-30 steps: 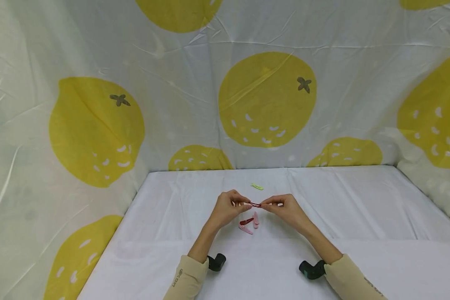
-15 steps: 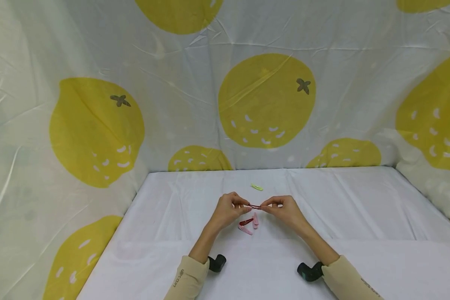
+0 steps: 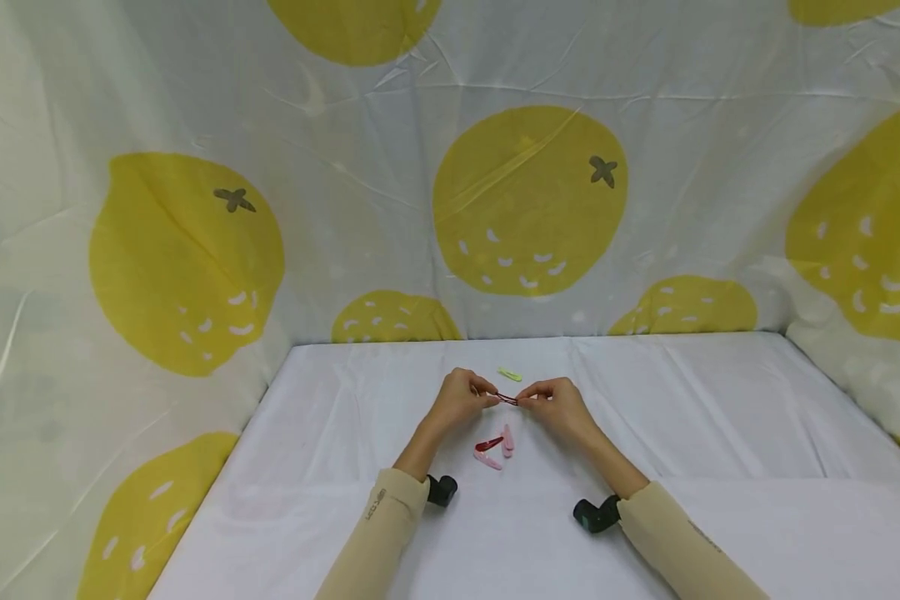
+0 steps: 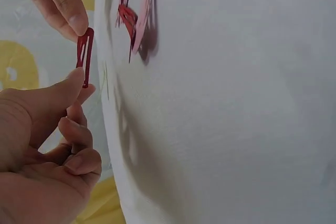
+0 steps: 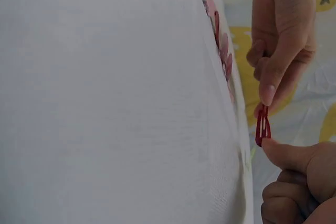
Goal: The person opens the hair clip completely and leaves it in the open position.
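Note:
Between both hands, raised above the white table, is a dark red snap hair clip (image 3: 507,399). My left hand (image 3: 459,398) pinches one end between thumb and finger, and my right hand (image 3: 561,407) pinches the opposite end. In the left wrist view the clip (image 4: 88,51) shows its slim frame with gaps between the strips. The right wrist view shows the same clip (image 5: 263,127) with a thumb at each end. Just beyond the hands lies a yellow-green hair clip (image 3: 509,374). Nearer than the hands are a red hair clip (image 3: 489,444) and pink hair clips (image 3: 487,459).
A white cloth covers the table (image 3: 330,442). Behind it and at the sides hangs a pale curtain (image 3: 360,192) with large yellow fruit prints. A black wrist camera (image 3: 442,491) sticks out from the left sleeve, another black wrist camera (image 3: 596,514) from the right.
Both hands have moved forward, away from the body, with the red clip between them, closer to the yellow-green clip. Both still pinch it. The loose clips stay where they were.

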### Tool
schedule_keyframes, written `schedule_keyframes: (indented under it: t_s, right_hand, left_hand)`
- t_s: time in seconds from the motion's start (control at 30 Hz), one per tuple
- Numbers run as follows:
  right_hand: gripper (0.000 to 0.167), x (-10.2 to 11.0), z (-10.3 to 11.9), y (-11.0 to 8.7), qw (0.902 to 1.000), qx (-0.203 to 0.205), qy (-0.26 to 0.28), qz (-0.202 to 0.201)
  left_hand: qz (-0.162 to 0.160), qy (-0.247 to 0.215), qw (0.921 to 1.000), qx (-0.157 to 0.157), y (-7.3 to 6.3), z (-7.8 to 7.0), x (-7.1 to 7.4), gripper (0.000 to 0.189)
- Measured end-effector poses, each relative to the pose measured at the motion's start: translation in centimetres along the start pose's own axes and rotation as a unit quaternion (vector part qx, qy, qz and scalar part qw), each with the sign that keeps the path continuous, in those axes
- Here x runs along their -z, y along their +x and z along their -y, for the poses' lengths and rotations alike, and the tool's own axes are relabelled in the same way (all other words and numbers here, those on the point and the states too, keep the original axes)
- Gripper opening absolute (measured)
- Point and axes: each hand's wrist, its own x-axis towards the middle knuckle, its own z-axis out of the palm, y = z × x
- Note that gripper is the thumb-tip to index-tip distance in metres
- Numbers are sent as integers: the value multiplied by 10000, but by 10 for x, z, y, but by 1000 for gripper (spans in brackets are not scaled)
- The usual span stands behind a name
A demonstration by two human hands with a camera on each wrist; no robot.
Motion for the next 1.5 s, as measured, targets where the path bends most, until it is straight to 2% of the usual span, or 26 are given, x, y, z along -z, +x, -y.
schedule_keyframes:
  t_s: [0.17, 0.33, 0.57, 0.7, 1.07, 1.33, 1.5]
  right_hand:
    - [9, -6, -7, 19, 9998, -123, -40, -144]
    - [10, -7, -15, 32, 9997, -54, -126, -181]
    - [11, -4, -19, 41, 9995, -113, 109, -262]
    - [12, -3, -19, 42, 9995, -135, 122, -264]
    - [13, -6, -19, 45, 9989, -141, 215, -393]
    - [16, -6, -20, 45, 9982, -334, 299, -391]
    - [17, -4, -22, 45, 9977, -458, 339, -354]
  left_hand:
    - [17, 163, 9998, 132, 20, 6, -4, 12]
    - [-19, 284, 9991, 306, 30, 8, -6, 12]
    - [42, 418, 9983, 407, 36, 6, -7, 12]
    - [-38, 465, 9979, 441, 39, 7, -7, 12]
    - [-206, 490, 9981, 319, 44, 10, -9, 13]
    - [-259, 364, 9963, 731, 45, 12, -9, 12]
    - [-202, 320, 9959, 826, 42, 11, -5, 13]
